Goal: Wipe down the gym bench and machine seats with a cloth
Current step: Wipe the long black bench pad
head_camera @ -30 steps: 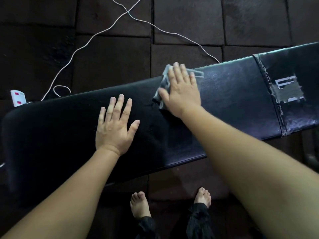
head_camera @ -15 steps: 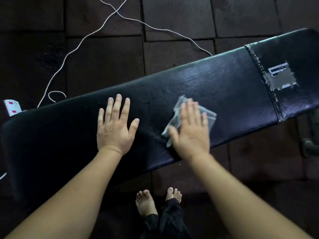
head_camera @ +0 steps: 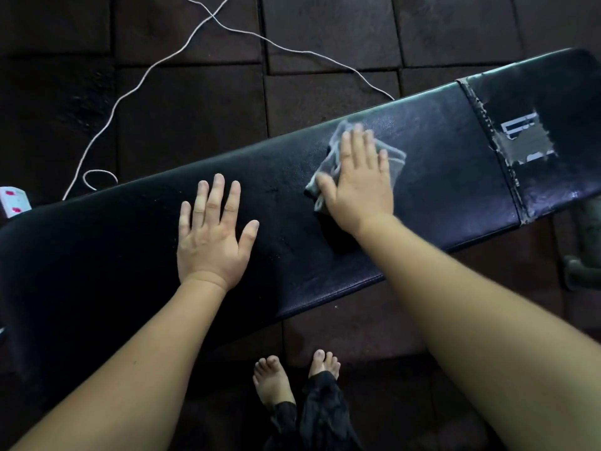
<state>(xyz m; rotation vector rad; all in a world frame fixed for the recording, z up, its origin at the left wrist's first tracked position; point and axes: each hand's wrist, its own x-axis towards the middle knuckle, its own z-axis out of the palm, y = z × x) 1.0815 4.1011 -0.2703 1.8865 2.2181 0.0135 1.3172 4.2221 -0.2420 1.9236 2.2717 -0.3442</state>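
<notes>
Your hands both lie flat on the black padded surface (head_camera: pixel 455 164). Your left hand (head_camera: pixel 211 236) rests palm down near the surface's middle, fingers straight and spread, holding nothing. Your right hand (head_camera: pixel 357 183) presses a grey cloth (head_camera: pixel 395 164) against the surface with straight fingers, none curled round it. The cloth's edges show past your fingertips and beside your thumb. It sits between your left hand and a torn, taped patch (head_camera: pixel 530 143) near the surface's right end, apart from both. A white cable (head_camera: pixel 136 83) trails over the floor tiles (head_camera: pixel 195 125) behind the surface and meets its back edge. A white power strip (head_camera: pixel 14 201) peeks out at the surface's left end. Your bare feet (head_camera: pixel 273 382) stand just in front of the surface.
</notes>
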